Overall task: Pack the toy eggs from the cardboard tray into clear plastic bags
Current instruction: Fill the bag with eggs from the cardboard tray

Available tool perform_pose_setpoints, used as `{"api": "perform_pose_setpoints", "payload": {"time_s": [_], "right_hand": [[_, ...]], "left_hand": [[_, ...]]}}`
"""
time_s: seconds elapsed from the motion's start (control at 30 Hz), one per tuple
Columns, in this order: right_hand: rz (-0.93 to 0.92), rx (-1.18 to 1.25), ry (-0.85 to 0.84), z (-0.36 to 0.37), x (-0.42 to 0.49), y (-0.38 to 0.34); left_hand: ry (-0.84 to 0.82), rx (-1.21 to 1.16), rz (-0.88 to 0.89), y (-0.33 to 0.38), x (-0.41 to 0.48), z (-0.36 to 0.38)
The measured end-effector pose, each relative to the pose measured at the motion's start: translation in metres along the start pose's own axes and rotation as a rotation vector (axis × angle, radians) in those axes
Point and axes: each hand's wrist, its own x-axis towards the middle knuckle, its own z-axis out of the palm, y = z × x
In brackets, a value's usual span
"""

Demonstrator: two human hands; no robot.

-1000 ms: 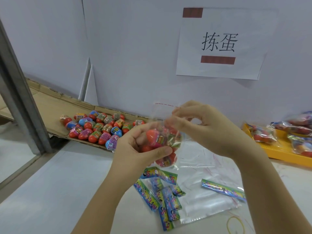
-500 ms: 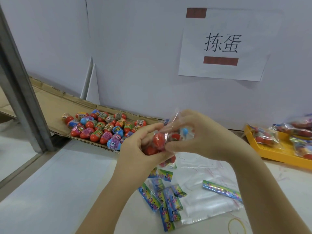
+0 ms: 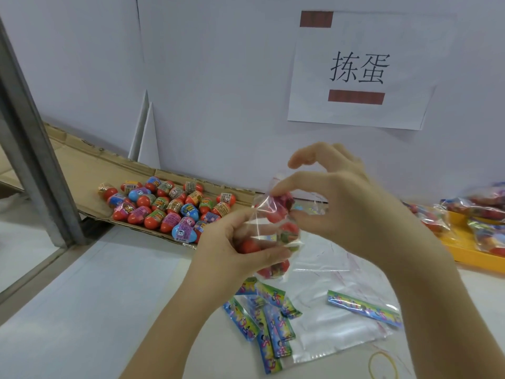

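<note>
Hands are raised above the middle of the worktop (image 3: 82, 310), and both hold one clear bag (image 3: 276, 220) loaded with toy eggs, mostly red. From my station I read the left hand (image 3: 232, 250) as gripping the bag's lower part, fingers and thumb curled round the eggs inside. The right hand (image 3: 355, 212) pinches the film at the bag's upper part between thumb and forefinger; its other fingers arch above, touching nothing. I cannot count the eggs in the bag. Loose eggs (image 3: 169, 209) lie clustered at the right end of the cardboard tray (image 3: 82, 165), which sits along the worktop's far edge, left of the hands, against the wall. Below the hands, flat empty bags (image 3: 341, 324) lie toward the near edge, with printed strips (image 3: 270, 321) on and beside them, and a rubber band (image 3: 381, 352) at the near right. A yellow tray (image 3: 470, 255) at the right edge carries filled bags (image 3: 486, 212). A paper sign (image 3: 358, 69) hangs on the wall.
</note>
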Motion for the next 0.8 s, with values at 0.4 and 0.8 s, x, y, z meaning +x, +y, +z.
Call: {"api": "perform_pose_setpoints", "payload": {"time_s": [0.4,0.8], "right_hand": [[0.073,0.158,-0.143,-0.012,-0.002,-0.017],[0.072,0.393,-0.022,0.003,-0.002,-0.007]], "left_hand": [[0.055,-0.178,0.0,0.006,0.002,0.003],[0.186,-0.113,0.01,0.007,0.001,0.005]]}}
